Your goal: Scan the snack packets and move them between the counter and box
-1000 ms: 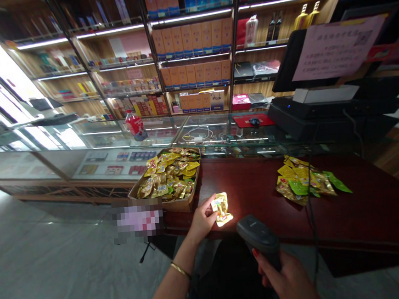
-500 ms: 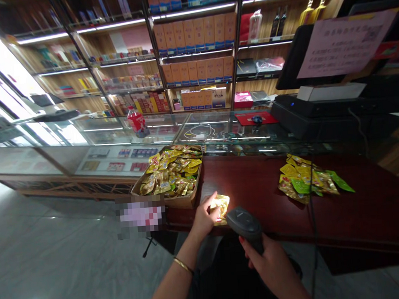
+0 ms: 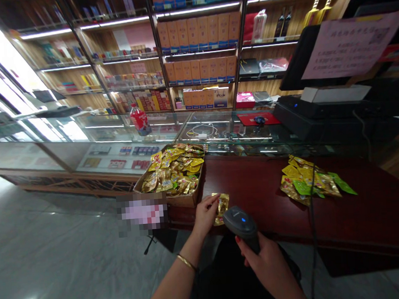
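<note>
My left hand (image 3: 204, 216) grips the left edge of a small gold foil snack packet (image 3: 222, 207), which lies at the front edge of the dark red counter. My right hand (image 3: 268, 259) is wrapped round the handle of a black barcode scanner (image 3: 240, 223). Its head points at the packet from the lower right, close by, and a blue light shows on top. Left of the packet stands a cardboard box (image 3: 186, 201) full of gold, yellow and green snack packets. A loose pile of similar packets (image 3: 305, 180) rests on the counter to the right.
A black cable (image 3: 314, 232) hangs down in front of the counter's right part. Behind it, a glass display case (image 3: 163, 124) carries a red-labelled bottle (image 3: 139, 119), a white cord and a mouse on a red mat. A monitor (image 3: 296, 63) with a taped paper stands at the back right.
The scanner's bright light on the packet has gone out, and a blue light now shows on the scanner. My hands have barely moved; the view has shifted slightly.
</note>
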The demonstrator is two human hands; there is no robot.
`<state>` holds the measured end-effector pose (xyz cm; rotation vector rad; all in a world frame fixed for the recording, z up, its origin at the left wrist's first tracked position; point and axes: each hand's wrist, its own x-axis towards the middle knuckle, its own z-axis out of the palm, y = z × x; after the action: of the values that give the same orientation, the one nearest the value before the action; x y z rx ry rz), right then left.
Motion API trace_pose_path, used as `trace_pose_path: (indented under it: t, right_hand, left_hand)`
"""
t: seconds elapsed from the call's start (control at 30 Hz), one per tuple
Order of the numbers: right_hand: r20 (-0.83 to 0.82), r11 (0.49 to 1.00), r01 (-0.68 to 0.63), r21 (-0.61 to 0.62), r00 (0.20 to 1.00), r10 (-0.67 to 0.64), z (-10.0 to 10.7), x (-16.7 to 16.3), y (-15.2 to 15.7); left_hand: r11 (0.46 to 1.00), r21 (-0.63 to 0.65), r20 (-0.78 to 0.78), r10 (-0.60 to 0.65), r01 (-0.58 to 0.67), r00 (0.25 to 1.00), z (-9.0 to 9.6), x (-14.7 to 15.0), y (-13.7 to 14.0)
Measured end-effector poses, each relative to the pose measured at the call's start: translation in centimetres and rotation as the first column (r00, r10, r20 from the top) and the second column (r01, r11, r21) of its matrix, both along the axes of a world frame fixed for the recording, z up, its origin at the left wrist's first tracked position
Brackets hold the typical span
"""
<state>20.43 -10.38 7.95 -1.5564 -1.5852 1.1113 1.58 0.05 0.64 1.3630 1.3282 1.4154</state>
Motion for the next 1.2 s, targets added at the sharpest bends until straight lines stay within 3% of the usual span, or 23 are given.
trace_pose_path:
  t: [0.2, 0.37, 0.6, 0.73, 0.87, 1.03, 1.2]
  right_hand:
    - [0.016, 0.999, 0.032, 0.013, 0.999, -0.032, 0.2, 0.4, -0.5]
    - [-0.007, 1.000, 0.019, 0.003, 1.000, -0.019, 0.2, 0.3, -0.2]
    - [0.060, 0.999, 0.002, 0.043, 0.998, -0.004, -0.1, -0.3, 0.3]
    - [0.045, 0.999, 0.023, 0.042, 0.999, -0.025, -0.1, -0.3, 0.4]
    - [-0.002, 0.997, 0.068, 0.033, 0.998, -0.068, -0.4, -0.1, 0.3]
    - [0.011, 0.998, 0.061, -0.007, 0.998, -0.061, -0.7, 0.7, 0.0]
    - [-0.003, 0.991, 0.133, 0.007, 0.991, -0.133, 0.1, 1.8, 0.0]
  left_hand:
    - [0.998, -0.018, -0.013, 0.061, -0.062, 0.998, -0.7, -0.1, 0.2]
    - [0.999, -0.018, -0.029, 0.028, -0.028, 0.999, -0.9, -0.3, 0.0]
    - [0.988, -0.091, -0.012, 0.125, -0.126, 0.992, -1.0, 0.8, 0.4]
    - [0.986, -0.068, -0.007, 0.150, -0.151, 0.989, -1.1, 1.0, 0.4]
    - [0.996, -0.016, -0.044, 0.088, -0.089, 0.995, -1.0, 0.7, 0.0]
    - [0.995, -0.103, -0.004, -0.015, 0.015, 1.000, -0.3, 0.4, 0.2]
    - [1.000, -0.010, 0.076, -0.011, 0.012, 0.997, 0.1, 1.4, 1.4]
